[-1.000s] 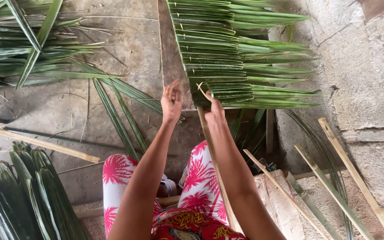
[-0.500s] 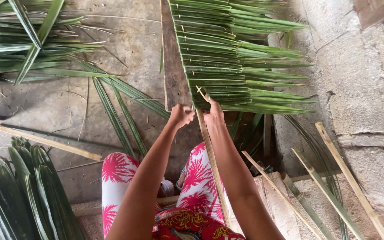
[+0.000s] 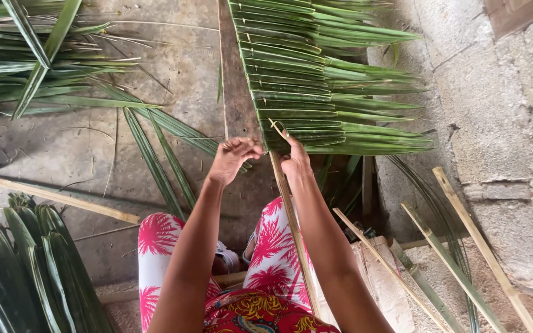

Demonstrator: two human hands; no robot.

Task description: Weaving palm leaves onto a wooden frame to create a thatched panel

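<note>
A: Item: thatch panel (image 3: 316,80). Folded green palm leaves sewn in rows along a long stick (image 3: 291,222). Many rows done beyond the hands; the stick's near length, running back over the lap, is bare yet.

B: Hands, relative to the stick?

A: Left hand (image 3: 232,159) just left of it, fingers curled, grip contents unclear. Right hand (image 3: 295,161) on it, pinching the last leaf's edge beside a thin sliver. Loose leaf bundle (image 3: 26,277) well left.
</note>
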